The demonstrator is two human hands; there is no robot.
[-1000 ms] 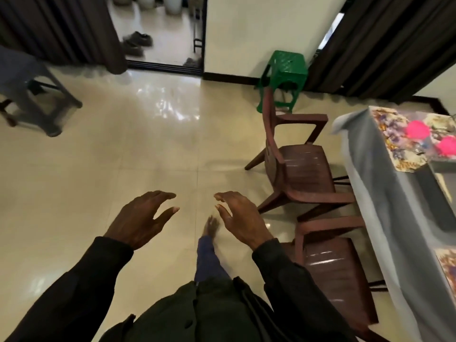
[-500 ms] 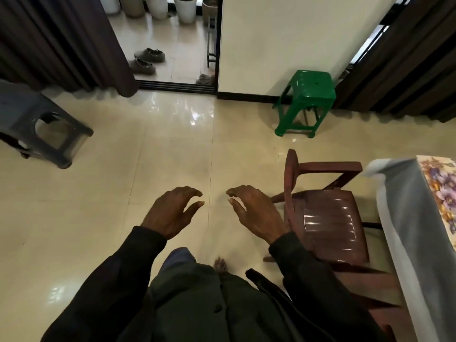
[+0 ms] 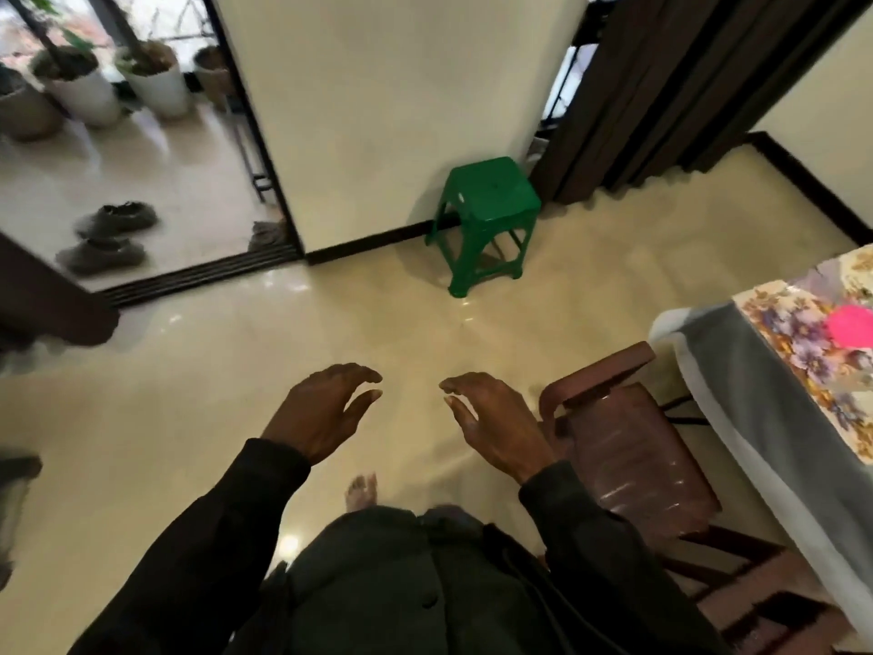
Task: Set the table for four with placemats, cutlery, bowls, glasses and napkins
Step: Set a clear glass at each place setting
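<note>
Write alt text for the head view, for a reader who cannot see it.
The person's left hand and right hand are open and empty above a glossy cream floor. At the right, a brown chair stands beside a table with a floral placemat and a pink object; a green stool stands by the wall.

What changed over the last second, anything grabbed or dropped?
The person walked forward beside the brown chair toward the green stool, which now looks nearer. Nothing was taken hold of or let go. The left hand and right hand stay open and empty, held out in front; the table stays at the right.
</note>
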